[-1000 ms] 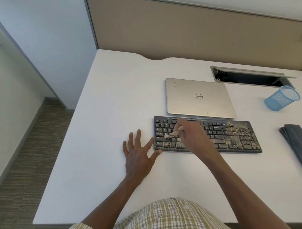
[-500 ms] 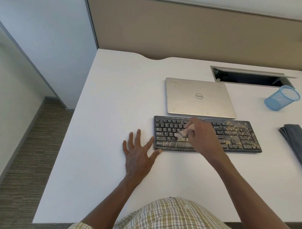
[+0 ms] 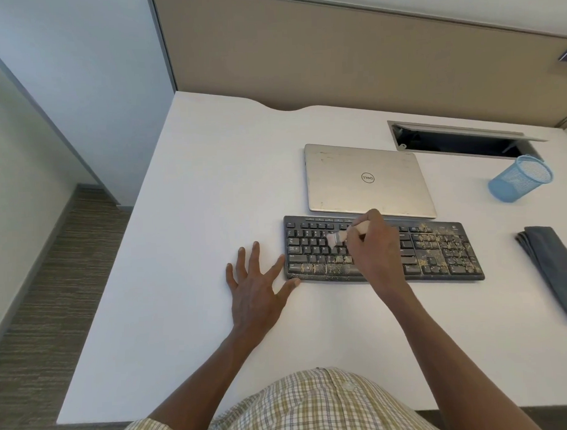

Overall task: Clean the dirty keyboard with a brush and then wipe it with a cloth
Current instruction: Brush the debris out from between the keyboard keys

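black plastic keyboard (image 3: pixel 383 248): matt, gritty tan crumbs on keys
pale wooden-handled brush (image 3: pixel 344 234): light bristles
silver metal laptop (image 3: pixel 367 179): brushed, dull sheen, smudged
blue cup-shaped mesh holder (image 3: pixel 518 178): fine wire
folded grey cloth (image 3: pixel 554 269): soft, matt
white desk (image 3: pixel 210 185): smooth, matt

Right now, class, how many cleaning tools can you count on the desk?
2. A brush held in the right hand over the keyboard, and a folded grey cloth lying at the desk's right edge.
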